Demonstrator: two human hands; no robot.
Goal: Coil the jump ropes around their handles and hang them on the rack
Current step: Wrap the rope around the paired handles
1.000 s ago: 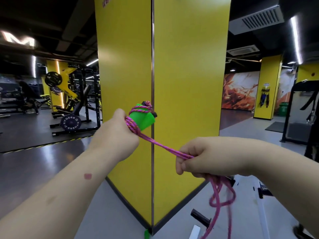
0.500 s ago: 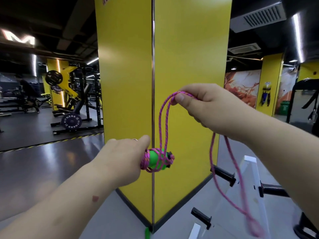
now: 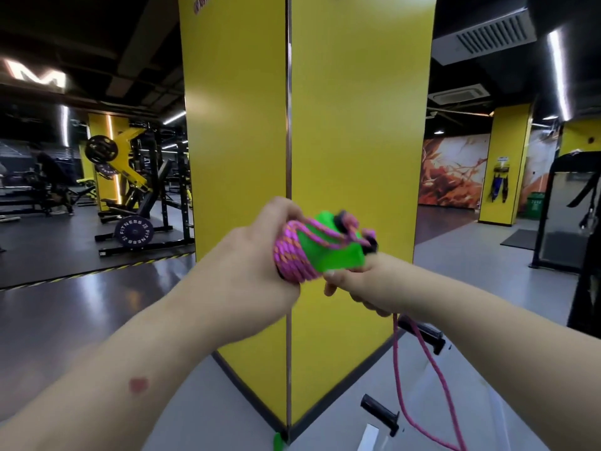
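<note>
A pair of bright green jump-rope handles is held level in front of me, with several turns of pink braided rope wound around their left end. My left hand grips that wrapped end. My right hand sits just under the handles' right end, fingers closed on the rope. From it a loose double strand of the pink rope hangs toward the floor at lower right. The white rack with black pegs stands below, at the bottom right.
A yellow square pillar stands straight ahead, its corner facing me. Gym machines and a weight plate fill the left background, where a person sits far off. A dark frame stands at the right. Something green lies at the pillar's foot.
My right hand came down from high above the handles to just beneath them, laying more rope on. The handles rose and more pink turns cover them. The hanging loop is shorter.
</note>
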